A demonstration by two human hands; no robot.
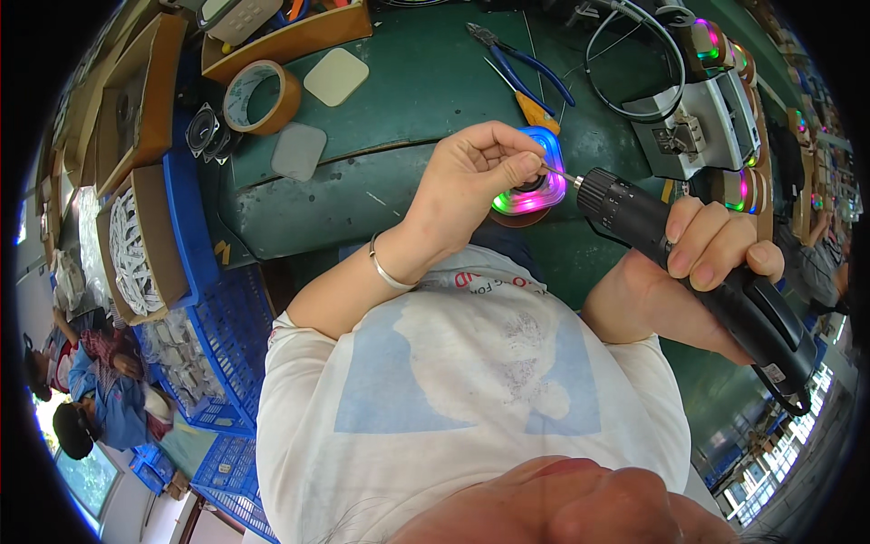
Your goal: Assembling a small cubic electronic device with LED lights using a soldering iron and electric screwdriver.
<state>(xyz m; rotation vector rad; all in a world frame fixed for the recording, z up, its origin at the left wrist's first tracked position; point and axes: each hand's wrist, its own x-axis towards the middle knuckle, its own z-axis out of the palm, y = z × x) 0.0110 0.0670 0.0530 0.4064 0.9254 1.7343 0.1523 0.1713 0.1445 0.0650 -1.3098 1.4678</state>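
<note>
My right hand (pixel 711 245) is wrapped round a black electric screwdriver (pixel 625 207), which points left and slightly up. Its thin bit (pixel 564 175) reaches the fingertips of my left hand (pixel 471 181). The left thumb and forefinger pinch together at the bit's tip; what lies between them is too small to make out. Just behind those fingertips is a rounded-square light-up device (pixel 530 203), glowing blue, pink and green, with a dark round middle partly hidden by my fingers.
Pliers (pixel 521 68) and an orange-handled tool (pixel 536 113) lie beyond the device. Leftward are a tape roll (pixel 288 100), square plates (pixel 337 77), a speaker driver (pixel 208 134), a cable box (pixel 136 240) and blue crate (pixel 231 354). A white fixture (pixel 652 140) stands right; people (pixel 109 381) sit far left.
</note>
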